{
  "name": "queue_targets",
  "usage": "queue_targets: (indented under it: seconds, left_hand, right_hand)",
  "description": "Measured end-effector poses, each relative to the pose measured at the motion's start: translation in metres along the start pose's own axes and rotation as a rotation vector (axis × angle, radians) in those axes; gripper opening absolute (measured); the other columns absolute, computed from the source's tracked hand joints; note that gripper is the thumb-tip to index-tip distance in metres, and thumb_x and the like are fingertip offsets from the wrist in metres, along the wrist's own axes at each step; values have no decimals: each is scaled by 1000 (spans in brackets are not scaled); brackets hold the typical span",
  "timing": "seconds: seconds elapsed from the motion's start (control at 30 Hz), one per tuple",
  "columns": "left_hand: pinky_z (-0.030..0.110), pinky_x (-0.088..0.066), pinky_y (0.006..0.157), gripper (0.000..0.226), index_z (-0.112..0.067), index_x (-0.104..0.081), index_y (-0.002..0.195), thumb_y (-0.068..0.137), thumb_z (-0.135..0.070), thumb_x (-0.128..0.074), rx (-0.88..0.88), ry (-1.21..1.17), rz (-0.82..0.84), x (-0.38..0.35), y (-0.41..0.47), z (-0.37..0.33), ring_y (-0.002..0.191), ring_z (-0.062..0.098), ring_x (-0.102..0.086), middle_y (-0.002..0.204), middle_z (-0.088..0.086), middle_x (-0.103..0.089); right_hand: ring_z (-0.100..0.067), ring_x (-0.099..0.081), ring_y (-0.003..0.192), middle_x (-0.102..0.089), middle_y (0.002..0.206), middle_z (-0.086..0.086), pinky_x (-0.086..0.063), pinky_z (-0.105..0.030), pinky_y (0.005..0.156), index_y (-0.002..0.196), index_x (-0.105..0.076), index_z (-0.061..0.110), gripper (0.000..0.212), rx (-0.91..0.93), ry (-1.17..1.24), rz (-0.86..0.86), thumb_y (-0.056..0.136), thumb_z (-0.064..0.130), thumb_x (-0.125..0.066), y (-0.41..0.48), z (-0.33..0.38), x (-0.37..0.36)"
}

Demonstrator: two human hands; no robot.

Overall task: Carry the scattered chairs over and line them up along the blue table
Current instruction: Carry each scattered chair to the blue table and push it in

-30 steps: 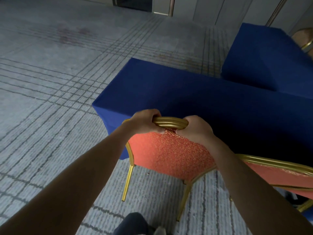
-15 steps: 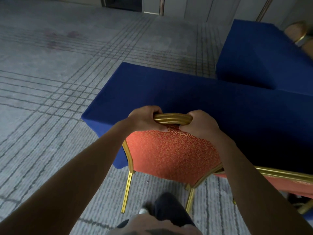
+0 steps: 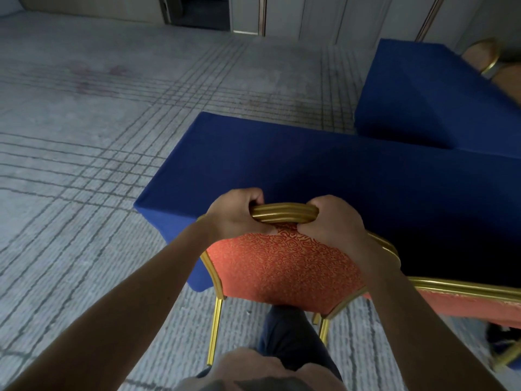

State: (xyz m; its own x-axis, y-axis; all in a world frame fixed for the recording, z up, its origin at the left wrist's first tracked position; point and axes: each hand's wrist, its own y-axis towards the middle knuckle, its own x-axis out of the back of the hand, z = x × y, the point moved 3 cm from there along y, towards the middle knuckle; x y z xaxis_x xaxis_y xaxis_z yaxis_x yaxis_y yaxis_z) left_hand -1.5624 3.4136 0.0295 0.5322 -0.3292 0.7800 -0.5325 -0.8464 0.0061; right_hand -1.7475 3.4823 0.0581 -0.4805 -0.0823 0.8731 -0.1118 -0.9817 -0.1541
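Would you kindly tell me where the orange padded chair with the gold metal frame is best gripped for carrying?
Grip the orange padded chair by the gold curved top rail of its backrest, from behind. Its back faces the person, and the ridged rail arches clear on top, so fingers can wrap it, as the left hand and right hand do.
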Motion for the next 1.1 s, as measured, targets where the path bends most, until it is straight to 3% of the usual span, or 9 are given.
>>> queue_targets:
  seconds: [0.6, 0.87, 1.1]
  left_hand:
    - [23, -33, 55, 46, -31, -42, 70, 62, -53, -81, -122, 80, -2, -10, 28, 34, 60, 3, -44, 65, -14, -49]
    - [28, -47, 68, 35, -36, -51, 90, 71, -45, -79, -98, 104, 301, -21, 54, 53, 81, 6, -57, 89, -16, -56]
    - [26, -40, 58, 33, -30, -48, 86, 70, -36, -77, -83, 159, 452, -52, 59, 57, 72, 10, -54, 82, -10, -58]
  right_hand:
    - [-16, -58, 62, -57, 62, 3, -47, -34, 59, 63, -57, 20, 18, 83, -11, -90, 74, 30, -66, 32, -8, -32]
    - [-12, -57, 62, -59, 65, 4, -48, -32, 58, 70, -61, 22, 15, 131, -127, -74, 75, 35, -66, 58, -11, -46]
    - [-11, -56, 62, -56, 64, 5, -47, -30, 58, 67, -56, 22, 20, 2, -121, 16, 76, 38, -63, 53, -36, -68]
